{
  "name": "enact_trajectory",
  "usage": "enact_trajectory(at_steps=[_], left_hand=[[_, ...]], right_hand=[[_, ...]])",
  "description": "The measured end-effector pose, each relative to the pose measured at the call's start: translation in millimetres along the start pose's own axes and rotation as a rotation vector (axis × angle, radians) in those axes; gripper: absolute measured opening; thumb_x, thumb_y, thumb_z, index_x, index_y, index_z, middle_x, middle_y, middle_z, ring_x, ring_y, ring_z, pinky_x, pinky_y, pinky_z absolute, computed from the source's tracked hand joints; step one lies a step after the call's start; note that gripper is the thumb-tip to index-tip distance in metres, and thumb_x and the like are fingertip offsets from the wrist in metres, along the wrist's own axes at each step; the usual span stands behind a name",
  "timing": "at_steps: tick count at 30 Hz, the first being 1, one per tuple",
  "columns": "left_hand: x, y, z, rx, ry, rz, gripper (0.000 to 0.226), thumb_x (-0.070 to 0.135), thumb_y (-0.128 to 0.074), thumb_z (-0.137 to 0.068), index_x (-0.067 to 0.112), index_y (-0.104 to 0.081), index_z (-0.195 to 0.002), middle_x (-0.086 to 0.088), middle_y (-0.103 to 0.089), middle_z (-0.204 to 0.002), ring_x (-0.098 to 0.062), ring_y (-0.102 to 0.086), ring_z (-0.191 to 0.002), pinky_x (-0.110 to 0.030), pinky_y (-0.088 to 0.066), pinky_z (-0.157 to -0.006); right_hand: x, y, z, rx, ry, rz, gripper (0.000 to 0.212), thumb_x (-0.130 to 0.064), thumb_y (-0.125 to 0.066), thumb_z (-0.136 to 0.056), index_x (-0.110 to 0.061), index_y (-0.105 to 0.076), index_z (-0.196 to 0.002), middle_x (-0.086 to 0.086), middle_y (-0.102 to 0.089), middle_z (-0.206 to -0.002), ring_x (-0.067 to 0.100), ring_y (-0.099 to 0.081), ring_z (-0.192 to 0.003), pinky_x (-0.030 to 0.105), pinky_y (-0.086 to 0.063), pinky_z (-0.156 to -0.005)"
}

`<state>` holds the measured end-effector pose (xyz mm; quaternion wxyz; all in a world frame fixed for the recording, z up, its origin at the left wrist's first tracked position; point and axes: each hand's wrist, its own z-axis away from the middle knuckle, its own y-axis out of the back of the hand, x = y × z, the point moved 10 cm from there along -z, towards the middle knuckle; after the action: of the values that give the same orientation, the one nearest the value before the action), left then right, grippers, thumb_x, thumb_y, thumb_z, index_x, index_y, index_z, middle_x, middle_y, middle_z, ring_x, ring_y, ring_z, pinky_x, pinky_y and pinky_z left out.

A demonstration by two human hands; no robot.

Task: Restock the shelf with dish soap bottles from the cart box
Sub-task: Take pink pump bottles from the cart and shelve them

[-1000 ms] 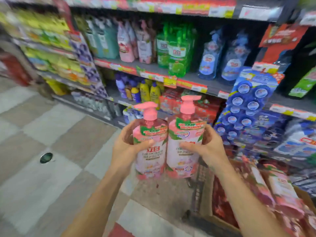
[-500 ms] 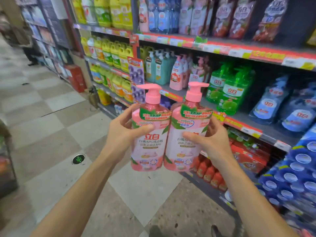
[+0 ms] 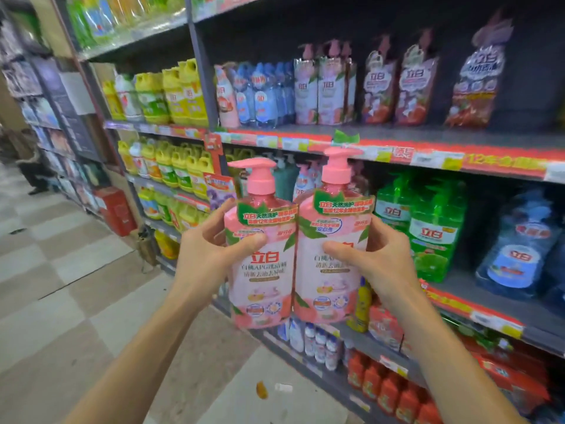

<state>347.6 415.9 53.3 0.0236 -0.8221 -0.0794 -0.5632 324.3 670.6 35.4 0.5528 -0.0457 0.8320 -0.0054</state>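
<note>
A shop aisle with a checkered tile floor [image 3: 61,286] runs beside grey shelving [image 3: 397,139] edged in red price strips. Two pink pump bottles, both labelled 立白, are held upright and touching before the middle shelf: the left hand [image 3: 204,255] grips the left bottle [image 3: 263,270], the right hand [image 3: 382,261] grips the right bottle [image 3: 330,264].
</note>
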Motion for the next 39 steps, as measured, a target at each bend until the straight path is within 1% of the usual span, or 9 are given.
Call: enact_trajectory(at_steps=[5, 8, 11, 16, 21, 26, 31, 35, 39], left_hand=[[3.4, -20.7, -87.4, -0.035, -0.099, -0.004, 0.081, 0.032, -0.083, -0.064, 0.013, -0.055, -0.138, 0.002, -0.072, -0.117, -0.018, -0.070, -0.105, -0.038, -0.061, -0.080], [3.3, -27.7, -129.8, -0.050, -0.144, 0.018, 0.086, 0.040, -0.089, -0.062, 0.014, -0.056, -0.137, 0.004, -0.071, -0.119, -0.015, -0.068, -0.108, -0.034, -0.059, -0.086], [8.1, -34.0, -167.7, -0.057, -0.185, 0.063, 0.085, 0.042, -0.088, -0.062, 0.014, -0.057, -0.136, 0.007, -0.073, -0.114, -0.012, -0.069, -0.105, -0.028, -0.059, -0.082], [13.3, -43.4, -232.7, -0.085, -0.251, 0.128, 0.063, 0.030, -0.088, -0.067, 0.012, -0.066, -0.123, 0.003, -0.075, -0.108, -0.015, -0.071, -0.101, -0.024, -0.057, -0.077], [17.0, -52.6, -300.6, -0.111, -0.337, 0.215, 0.036, 0.029, -0.074, -0.067, 0.022, -0.070, -0.102, 0.011, -0.077, -0.092, -0.007, -0.072, -0.084, -0.019, -0.055, -0.065], [11.3, -53.9, -378.4, -0.210, -0.424, 0.245, 0.029, 0.029, -0.081, -0.076, 0.025, -0.072, -0.102, 0.005, -0.076, -0.102, -0.015, -0.072, -0.096, -0.025, -0.057, -0.076], [2.2, -57.1, -461.1, -0.301, -0.413, 0.280, 0.029, 0.036, -0.076, -0.071, 0.030, -0.074, -0.099, 0.005, -0.076, -0.100, -0.014, -0.073, -0.092, -0.025, -0.057, -0.073], [-8.6, -61.0, -521.8, -0.322, -0.336, 0.353, 0.025, 0.034, -0.080, -0.072, 0.022, -0.075, -0.093, -0.004, -0.077, -0.096, -0.023, -0.074, -0.088, -0.035, -0.059, -0.073], [-18.2, -67.8, -559.3, -0.349, -0.285, 0.435, 0.024, 0.036, -0.078, -0.079, 0.015, -0.074, -0.090, -0.011, -0.076, -0.090, -0.025, -0.074, -0.079, -0.040, -0.060, -0.071]], right_hand=[[-10.7, 13.1, -81.0, 0.041, 0.089, 0.029, 0.048, -0.020, -0.088, -0.056, -0.015, -0.073, -0.101, -0.002, -0.079, -0.098, 0.018, -0.075, -0.091, 0.032, -0.060, -0.075], [-14.0, 15.3, -114.8, 0.058, 0.122, 0.036, 0.045, -0.014, -0.087, -0.059, -0.016, -0.072, -0.102, -0.004, -0.079, -0.096, 0.014, -0.075, -0.089, 0.025, -0.058, -0.072], [-18.0, 18.8, -147.2, 0.086, 0.147, 0.072, 0.040, -0.011, -0.087, -0.064, -0.017, -0.073, -0.101, -0.004, -0.079, -0.096, 0.015, -0.075, -0.090, 0.029, -0.059, -0.075], [-24.1, 15.0, -202.9, 0.120, 0.171, 0.088, 0.045, -0.024, -0.086, -0.059, -0.020, -0.073, -0.102, -0.005, -0.079, -0.097, 0.015, -0.075, -0.093, 0.034, -0.060, -0.080], [-27.1, 12.1, -260.6, 0.178, 0.192, 0.088, 0.046, -0.025, -0.085, -0.057, -0.019, -0.074, -0.101, -0.004, -0.079, -0.097, 0.016, -0.076, -0.092, 0.030, -0.060, -0.076], [-21.7, 5.3, -322.7, 0.254, 0.201, 0.047, 0.045, -0.022, -0.082, -0.055, -0.017, -0.074, -0.098, -0.002, -0.079, -0.095, 0.017, -0.076, -0.088, 0.030, -0.061, -0.069], [-12.5, -9.3, -383.5, 0.321, 0.186, 0.019, 0.042, -0.016, -0.080, -0.059, -0.011, -0.073, -0.100, 0.001, -0.079, -0.094, 0.018, -0.077, -0.084, 0.026, -0.059, -0.063], [-13.6, -16.1, -427.7, 0.376, 0.195, 0.039, 0.037, -0.018, -0.079, -0.061, -0.011, -0.073, -0.097, 0.002, -0.079, -0.089, 0.017, -0.077, -0.078, 0.026, -0.059, -0.061], [-14.0, -19.6, -452.9, 0.387, 0.198, 0.092, 0.046, -0.028, -0.081, -0.057, -0.011, -0.076, -0.100, 0.005, -0.079, -0.097, 0.023, -0.076, -0.088, 0.036, -0.060, -0.073]])
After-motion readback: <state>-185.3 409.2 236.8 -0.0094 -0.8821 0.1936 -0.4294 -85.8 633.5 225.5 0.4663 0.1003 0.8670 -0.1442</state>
